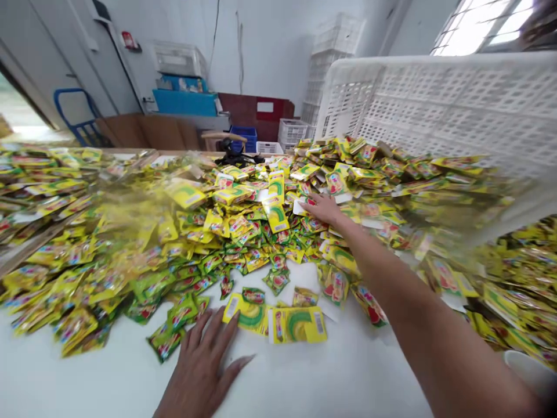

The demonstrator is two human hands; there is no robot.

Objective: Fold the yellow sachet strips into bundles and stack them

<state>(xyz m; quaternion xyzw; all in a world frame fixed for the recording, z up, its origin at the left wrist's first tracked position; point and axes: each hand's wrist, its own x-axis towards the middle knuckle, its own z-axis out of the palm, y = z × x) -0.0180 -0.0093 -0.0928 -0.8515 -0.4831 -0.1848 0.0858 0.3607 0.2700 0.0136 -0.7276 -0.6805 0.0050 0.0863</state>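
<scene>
My left hand (202, 363) lies low over the white table with its fingers spread, the fingertips at the edge of a flat yellow packet (246, 313). A second yellow-and-green packet (298, 325) with a barcode lies against that one, to its right. My right hand (322, 208) stretches far forward onto the heap, fingers extended over red-and-yellow packets and beside a white-edged one. Near it, a long yellow packet (275, 212) rests on top of the heap. Small green sachets with watermelon pictures (276, 280) lie between my hands. Neither hand visibly grips anything.
A large white perforated crate (444, 98) stands tilted at the right, with packets before it. Yellow sachets (69, 278) are heaped at the left, partly smeared. A white cup-like rim (528, 368) shows at lower right. Blue boxes (185, 103) and a blue trolley (78, 116) stand behind.
</scene>
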